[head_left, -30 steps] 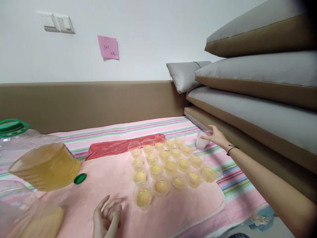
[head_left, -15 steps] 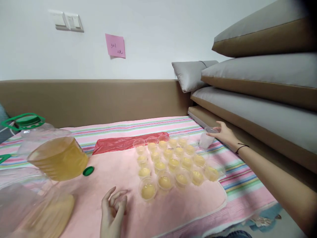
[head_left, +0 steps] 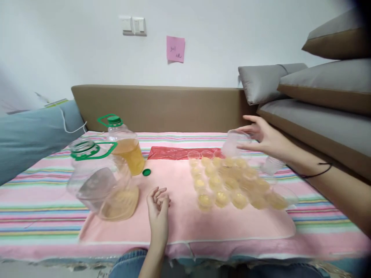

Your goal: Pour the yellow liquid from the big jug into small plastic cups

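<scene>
My right hand (head_left: 257, 133) grips a clear plastic cup (head_left: 233, 144) between thumb and fingers, holding it above the back of the cup rows. Below it, rows of clear cups with yellow liquid (head_left: 222, 199) stand on a pink mat (head_left: 174, 224); the right-hand ones are blurred. Right of the rows is another clear cup (head_left: 272, 166), seemingly with no yellow liquid. My left hand (head_left: 158, 202) hovers near the mat's middle, fingers loosely bent and apart, with nothing in it. Beside it on the left stands an uncapped clear jug (head_left: 98, 185) with a little yellow liquid.
A capped jug (head_left: 129, 152), partly filled with yellow liquid, stands behind the uncapped one. A green cap (head_left: 147, 172) and a red plastic bag (head_left: 174, 153) lie on the mat. Stacked grey cushions (head_left: 321, 83) rise at the right; a brown backboard (head_left: 162, 110) bounds the rear.
The view has swung left, bringing both jugs fully into sight. My right hand has carried the cup left and up over the rows, leaving another clear cup at the right. My left hand stays loosely bent.
</scene>
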A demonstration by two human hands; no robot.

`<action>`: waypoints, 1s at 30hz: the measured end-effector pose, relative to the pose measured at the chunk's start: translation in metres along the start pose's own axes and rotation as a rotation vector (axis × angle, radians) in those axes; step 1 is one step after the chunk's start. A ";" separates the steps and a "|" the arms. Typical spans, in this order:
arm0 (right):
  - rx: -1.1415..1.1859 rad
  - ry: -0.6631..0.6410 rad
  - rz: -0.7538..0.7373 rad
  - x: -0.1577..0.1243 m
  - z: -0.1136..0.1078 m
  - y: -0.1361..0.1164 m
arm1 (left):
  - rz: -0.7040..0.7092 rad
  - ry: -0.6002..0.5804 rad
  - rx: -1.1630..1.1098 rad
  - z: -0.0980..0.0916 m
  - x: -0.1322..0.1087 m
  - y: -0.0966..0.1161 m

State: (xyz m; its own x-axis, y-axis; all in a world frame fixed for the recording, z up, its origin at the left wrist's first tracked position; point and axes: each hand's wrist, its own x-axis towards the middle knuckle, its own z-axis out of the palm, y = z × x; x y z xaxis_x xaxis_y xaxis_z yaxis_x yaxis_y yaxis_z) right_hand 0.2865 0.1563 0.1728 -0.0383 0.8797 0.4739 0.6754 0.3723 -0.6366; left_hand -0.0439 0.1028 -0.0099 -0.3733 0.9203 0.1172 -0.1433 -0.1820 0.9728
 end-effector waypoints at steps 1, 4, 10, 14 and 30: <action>0.049 -0.088 -0.020 -0.002 0.019 -0.015 | 0.000 0.016 -0.013 -0.003 0.001 0.000; 0.139 -0.198 -0.027 -0.013 0.080 -0.050 | 0.000 0.037 -0.045 -0.010 0.004 -0.001; 0.183 -0.287 0.103 -0.065 0.186 -0.083 | -0.094 -0.069 -0.026 -0.029 0.010 -0.005; 0.187 -0.292 0.185 -0.092 0.227 -0.082 | -0.166 -0.179 0.021 -0.048 0.014 -0.009; 0.240 -0.243 0.245 -0.116 0.253 -0.069 | -0.132 -0.269 0.083 -0.089 0.006 -0.005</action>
State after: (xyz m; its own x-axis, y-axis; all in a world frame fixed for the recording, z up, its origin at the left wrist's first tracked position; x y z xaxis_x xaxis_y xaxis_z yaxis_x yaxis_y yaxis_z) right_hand 0.0581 0.1037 0.0076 -0.0900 0.9844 0.1515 0.4967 0.1762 -0.8499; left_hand -0.1266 0.0781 -0.0314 -0.0985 0.9948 0.0268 -0.0947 -0.0362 0.9948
